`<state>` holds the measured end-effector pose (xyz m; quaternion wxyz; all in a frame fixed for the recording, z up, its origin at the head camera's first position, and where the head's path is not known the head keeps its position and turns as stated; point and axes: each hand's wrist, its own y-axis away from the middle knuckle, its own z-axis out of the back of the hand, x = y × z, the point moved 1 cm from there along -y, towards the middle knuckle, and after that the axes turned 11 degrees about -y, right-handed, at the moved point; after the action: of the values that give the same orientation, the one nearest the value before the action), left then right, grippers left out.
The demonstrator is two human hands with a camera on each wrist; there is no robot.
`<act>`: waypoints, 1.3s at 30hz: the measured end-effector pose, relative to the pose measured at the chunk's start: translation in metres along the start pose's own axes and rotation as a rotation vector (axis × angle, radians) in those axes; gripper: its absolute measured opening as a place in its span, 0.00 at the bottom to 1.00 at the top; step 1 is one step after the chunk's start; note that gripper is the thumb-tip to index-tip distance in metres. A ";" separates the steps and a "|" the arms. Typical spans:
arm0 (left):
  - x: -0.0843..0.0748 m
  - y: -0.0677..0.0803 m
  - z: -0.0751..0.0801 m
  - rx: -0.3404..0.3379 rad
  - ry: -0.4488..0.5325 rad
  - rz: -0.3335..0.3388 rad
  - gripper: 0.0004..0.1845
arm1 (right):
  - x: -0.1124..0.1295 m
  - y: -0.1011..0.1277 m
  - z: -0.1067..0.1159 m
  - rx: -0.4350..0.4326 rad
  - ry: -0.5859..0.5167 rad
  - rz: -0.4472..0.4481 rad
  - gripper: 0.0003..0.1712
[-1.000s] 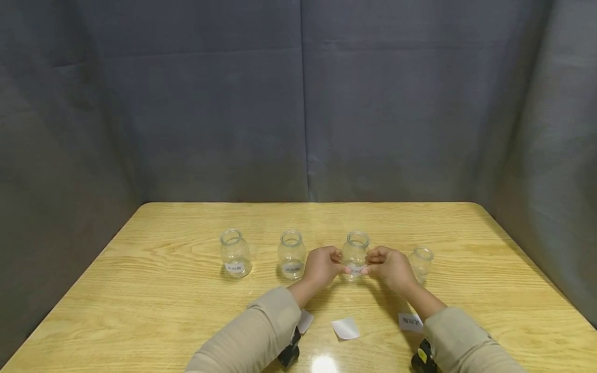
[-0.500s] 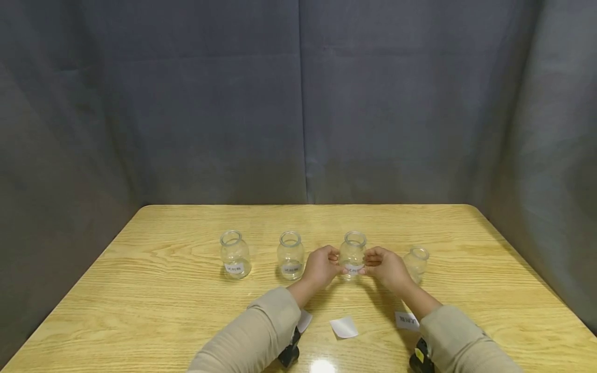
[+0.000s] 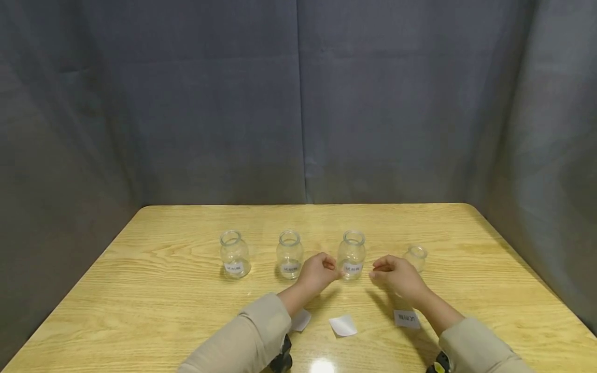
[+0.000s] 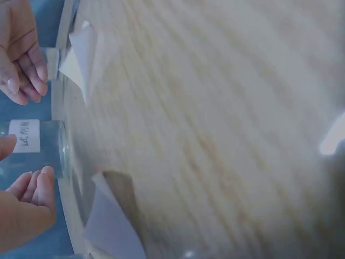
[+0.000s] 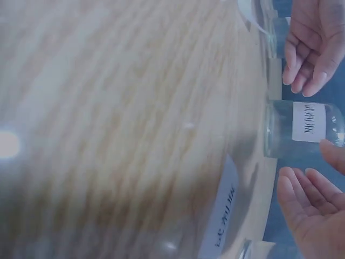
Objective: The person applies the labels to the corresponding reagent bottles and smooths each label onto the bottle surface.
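Observation:
A clear glass jar (image 3: 352,251) with a printed white label (image 3: 352,268) on its front stands upright between my two hands. My left hand (image 3: 317,274) is at its left side, fingers loosely bent, thumb overlapping the jar's edge in the head view. To the right, my right hand (image 3: 402,278) is apart from the glass, its fingers loosely bent around nothing. In the right wrist view the label (image 5: 309,122) lies flat on the jar (image 5: 279,129), with my right-hand fingers (image 5: 302,189) beside it. The left wrist view shows the same jar (image 4: 51,145) between both hands.
Two more labelled jars (image 3: 235,251) (image 3: 289,251) stand in line to the left. A smaller-looking jar (image 3: 416,254) is partly hidden behind my right hand. On the wooden table (image 3: 140,311) lie a printed label (image 3: 407,319) and two white paper pieces (image 3: 343,326) (image 3: 301,320).
Both hands have come away from the labelled jar, the right one moving right and toward me, the left one slightly to the left. The label stays on the jar.

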<state>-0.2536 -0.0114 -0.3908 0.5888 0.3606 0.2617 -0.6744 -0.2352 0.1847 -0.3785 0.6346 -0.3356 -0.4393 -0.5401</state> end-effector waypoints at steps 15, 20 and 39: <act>-0.022 0.023 -0.016 0.256 0.169 -0.018 0.13 | -0.007 0.028 0.023 0.085 -0.070 -0.030 0.25; -0.026 0.027 -0.028 0.326 0.225 -0.010 0.13 | -0.013 0.037 0.032 0.080 -0.061 -0.082 0.26; -0.039 0.030 -0.063 0.354 0.254 0.057 0.05 | -0.031 0.062 0.048 0.098 -0.182 -0.260 0.23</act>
<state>-0.2112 0.0561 -0.3957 0.4976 0.5477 0.2012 -0.6418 -0.1846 0.2518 -0.3856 0.5326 -0.2919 -0.5606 -0.5629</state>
